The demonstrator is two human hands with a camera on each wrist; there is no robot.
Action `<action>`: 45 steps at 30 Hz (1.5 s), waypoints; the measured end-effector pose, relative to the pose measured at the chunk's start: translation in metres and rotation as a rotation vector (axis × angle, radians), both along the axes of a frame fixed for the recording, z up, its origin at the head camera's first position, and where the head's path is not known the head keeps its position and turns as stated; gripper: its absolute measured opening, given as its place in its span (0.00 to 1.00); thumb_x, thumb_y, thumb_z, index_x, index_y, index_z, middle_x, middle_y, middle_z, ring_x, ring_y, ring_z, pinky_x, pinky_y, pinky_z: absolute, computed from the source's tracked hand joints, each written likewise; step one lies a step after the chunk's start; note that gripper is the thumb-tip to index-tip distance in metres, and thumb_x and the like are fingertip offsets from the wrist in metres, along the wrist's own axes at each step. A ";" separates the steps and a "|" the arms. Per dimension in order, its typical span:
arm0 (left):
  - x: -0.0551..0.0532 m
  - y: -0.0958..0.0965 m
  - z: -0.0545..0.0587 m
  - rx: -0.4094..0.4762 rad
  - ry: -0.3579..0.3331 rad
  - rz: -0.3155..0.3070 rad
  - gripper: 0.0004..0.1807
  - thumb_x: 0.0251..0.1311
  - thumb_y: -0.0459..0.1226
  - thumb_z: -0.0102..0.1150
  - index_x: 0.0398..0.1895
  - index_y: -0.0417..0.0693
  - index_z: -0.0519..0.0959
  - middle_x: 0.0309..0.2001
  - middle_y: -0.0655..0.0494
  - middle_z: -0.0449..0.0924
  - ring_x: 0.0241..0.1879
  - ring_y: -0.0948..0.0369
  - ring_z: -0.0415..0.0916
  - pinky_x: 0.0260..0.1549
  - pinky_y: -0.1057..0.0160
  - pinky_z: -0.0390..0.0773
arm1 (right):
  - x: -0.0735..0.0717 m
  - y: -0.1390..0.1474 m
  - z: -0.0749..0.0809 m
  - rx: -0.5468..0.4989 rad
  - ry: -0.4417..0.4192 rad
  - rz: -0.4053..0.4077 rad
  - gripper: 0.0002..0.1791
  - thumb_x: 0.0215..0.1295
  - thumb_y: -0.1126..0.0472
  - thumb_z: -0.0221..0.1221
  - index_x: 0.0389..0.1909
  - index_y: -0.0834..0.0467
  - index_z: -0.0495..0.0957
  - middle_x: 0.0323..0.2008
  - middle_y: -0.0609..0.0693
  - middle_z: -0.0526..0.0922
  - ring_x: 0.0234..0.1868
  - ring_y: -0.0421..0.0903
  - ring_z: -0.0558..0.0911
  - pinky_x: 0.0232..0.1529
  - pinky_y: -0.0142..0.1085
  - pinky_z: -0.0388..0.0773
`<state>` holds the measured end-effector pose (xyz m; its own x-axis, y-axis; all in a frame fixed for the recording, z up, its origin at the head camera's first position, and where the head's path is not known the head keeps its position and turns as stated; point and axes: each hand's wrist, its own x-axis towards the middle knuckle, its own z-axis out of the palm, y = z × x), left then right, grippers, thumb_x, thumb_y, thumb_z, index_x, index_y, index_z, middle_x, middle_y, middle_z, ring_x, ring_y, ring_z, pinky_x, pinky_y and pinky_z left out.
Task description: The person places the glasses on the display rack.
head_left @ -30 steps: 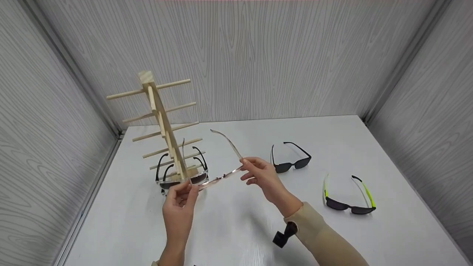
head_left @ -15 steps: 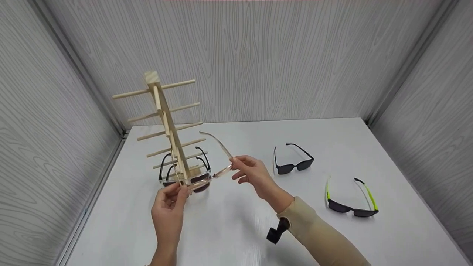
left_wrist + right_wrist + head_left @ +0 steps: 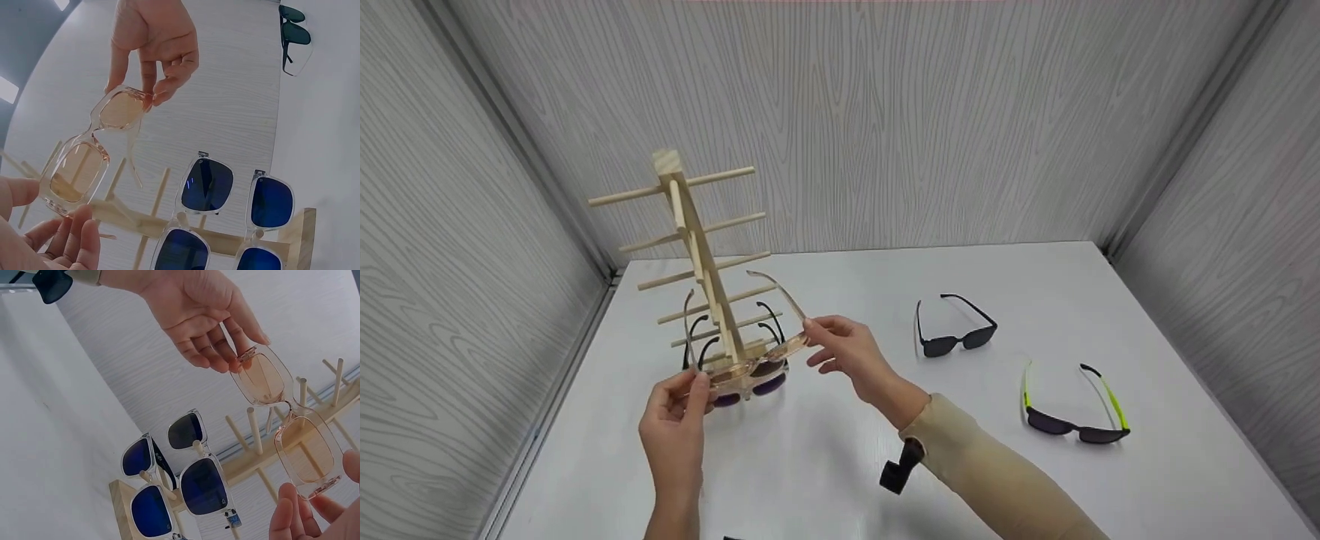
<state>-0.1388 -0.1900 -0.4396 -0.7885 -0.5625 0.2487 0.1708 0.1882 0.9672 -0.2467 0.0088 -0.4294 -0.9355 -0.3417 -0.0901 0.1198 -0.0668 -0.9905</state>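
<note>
Both hands hold one pair of clear-framed glasses with pale orange lenses (image 3: 79, 169), its temples spread toward the wooden display rack (image 3: 701, 247). My left hand (image 3: 679, 420) pinches the left hinge corner between thumb and fingers. At the other corner, my right hand (image 3: 855, 360) pinches the frame the same way, seen also in the right wrist view. The held glasses overlap the rack's lower pegs in the head view. Below them, two pairs of clear-framed sunglasses with dark blue lenses (image 3: 205, 486) hang on the lowest pegs, partly hidden from the head camera.
Black sunglasses (image 3: 958, 341) lie on the white table (image 3: 840, 480) right of the rack. Farther right are black sunglasses with neon-yellow temples (image 3: 1076, 427). Grey wood-grain panels (image 3: 885, 127) stand at the back and both sides.
Both hands have moved left with the orange-lensed glasses, bringing them in front of the rack's lower part. The sunglasses lying on the table stay in place; the head view shifts slightly.
</note>
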 end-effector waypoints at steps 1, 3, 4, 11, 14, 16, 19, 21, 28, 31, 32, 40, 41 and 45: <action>-0.001 -0.001 0.000 0.004 -0.012 0.004 0.17 0.61 0.42 0.58 0.47 0.38 0.76 0.37 0.53 0.76 0.33 0.55 0.78 0.32 0.68 0.79 | 0.000 -0.001 0.000 0.007 -0.007 -0.006 0.21 0.61 0.47 0.60 0.45 0.60 0.78 0.38 0.54 0.78 0.29 0.47 0.82 0.30 0.36 0.78; -0.003 -0.003 -0.001 0.008 -0.036 0.012 0.18 0.61 0.43 0.58 0.48 0.39 0.76 0.37 0.53 0.76 0.33 0.56 0.78 0.32 0.69 0.78 | 0.000 -0.004 0.001 0.028 -0.015 -0.015 0.21 0.60 0.47 0.60 0.45 0.59 0.78 0.37 0.53 0.79 0.28 0.46 0.82 0.30 0.36 0.78; -0.004 -0.005 -0.002 0.006 -0.040 0.018 0.17 0.61 0.43 0.58 0.47 0.40 0.77 0.37 0.53 0.76 0.33 0.57 0.78 0.32 0.70 0.78 | -0.001 -0.006 0.001 0.039 -0.015 -0.016 0.21 0.60 0.46 0.60 0.45 0.59 0.78 0.37 0.53 0.79 0.28 0.46 0.82 0.30 0.36 0.78; -0.011 -0.022 0.001 0.005 -0.052 0.063 0.17 0.61 0.43 0.58 0.48 0.40 0.78 0.35 0.54 0.79 0.30 0.61 0.78 0.30 0.72 0.78 | -0.002 -0.021 0.004 0.090 -0.013 -0.022 0.22 0.59 0.45 0.61 0.46 0.58 0.78 0.37 0.54 0.80 0.27 0.47 0.82 0.32 0.39 0.79; -0.015 -0.027 0.002 0.039 -0.036 0.060 0.18 0.61 0.44 0.58 0.47 0.40 0.78 0.34 0.55 0.81 0.30 0.62 0.78 0.30 0.72 0.78 | -0.003 -0.026 0.006 0.109 -0.016 -0.038 0.21 0.59 0.45 0.61 0.44 0.57 0.79 0.36 0.53 0.80 0.27 0.47 0.82 0.30 0.38 0.79; -0.017 -0.029 0.003 0.060 -0.030 0.058 0.19 0.60 0.44 0.58 0.47 0.39 0.78 0.34 0.54 0.81 0.30 0.62 0.78 0.30 0.72 0.78 | -0.003 -0.029 0.008 0.122 -0.018 -0.051 0.20 0.60 0.46 0.60 0.44 0.57 0.79 0.35 0.52 0.81 0.26 0.46 0.82 0.28 0.36 0.79; -0.020 -0.032 0.003 0.084 -0.019 0.064 0.19 0.60 0.44 0.58 0.47 0.39 0.78 0.35 0.51 0.80 0.29 0.63 0.79 0.30 0.72 0.78 | -0.004 -0.034 0.010 0.138 -0.031 -0.059 0.20 0.60 0.45 0.60 0.43 0.57 0.79 0.35 0.52 0.82 0.25 0.46 0.82 0.26 0.35 0.78; -0.022 -0.033 0.003 0.088 -0.017 0.067 0.20 0.61 0.44 0.58 0.48 0.38 0.77 0.36 0.49 0.79 0.30 0.63 0.79 0.30 0.72 0.78 | -0.005 -0.036 0.011 0.147 -0.039 -0.055 0.20 0.60 0.45 0.60 0.44 0.57 0.79 0.35 0.52 0.82 0.24 0.46 0.82 0.26 0.35 0.78; -0.028 -0.038 0.000 0.082 -0.020 0.073 0.21 0.62 0.44 0.57 0.51 0.37 0.76 0.37 0.48 0.76 0.30 0.64 0.78 0.29 0.73 0.77 | -0.007 -0.040 0.012 0.154 -0.079 -0.029 0.21 0.60 0.44 0.60 0.43 0.58 0.78 0.34 0.53 0.82 0.25 0.46 0.82 0.30 0.38 0.79; -0.030 -0.038 -0.001 0.069 -0.044 0.085 0.21 0.62 0.45 0.56 0.51 0.38 0.77 0.37 0.49 0.76 0.31 0.64 0.78 0.29 0.73 0.77 | -0.008 -0.041 0.011 0.152 -0.087 -0.024 0.22 0.60 0.44 0.60 0.43 0.58 0.78 0.34 0.53 0.81 0.26 0.46 0.82 0.29 0.37 0.79; -0.031 -0.038 -0.002 0.068 -0.051 0.085 0.21 0.62 0.45 0.56 0.51 0.39 0.77 0.37 0.49 0.76 0.31 0.64 0.78 0.30 0.73 0.77 | -0.009 -0.041 0.011 0.148 -0.089 -0.024 0.22 0.60 0.44 0.60 0.43 0.58 0.78 0.35 0.54 0.81 0.26 0.46 0.82 0.29 0.37 0.79; -0.034 -0.040 -0.008 0.064 -0.107 0.085 0.22 0.63 0.48 0.54 0.52 0.41 0.77 0.38 0.49 0.76 0.33 0.62 0.78 0.31 0.73 0.77 | -0.012 -0.042 0.006 0.140 -0.122 -0.029 0.22 0.60 0.45 0.59 0.43 0.59 0.77 0.41 0.61 0.81 0.25 0.46 0.81 0.27 0.35 0.78; -0.035 -0.040 -0.009 0.061 -0.114 0.084 0.22 0.63 0.48 0.54 0.52 0.41 0.77 0.39 0.50 0.75 0.33 0.62 0.78 0.31 0.73 0.77 | -0.012 -0.042 0.006 0.143 -0.124 -0.029 0.22 0.60 0.45 0.59 0.44 0.59 0.77 0.41 0.61 0.81 0.25 0.46 0.81 0.27 0.35 0.78; -0.035 -0.041 -0.012 0.038 -0.121 0.073 0.23 0.64 0.48 0.53 0.54 0.42 0.75 0.39 0.50 0.75 0.34 0.63 0.78 0.31 0.73 0.77 | -0.012 -0.043 0.004 0.148 -0.124 -0.031 0.22 0.61 0.45 0.59 0.44 0.59 0.77 0.41 0.60 0.81 0.26 0.46 0.81 0.27 0.34 0.78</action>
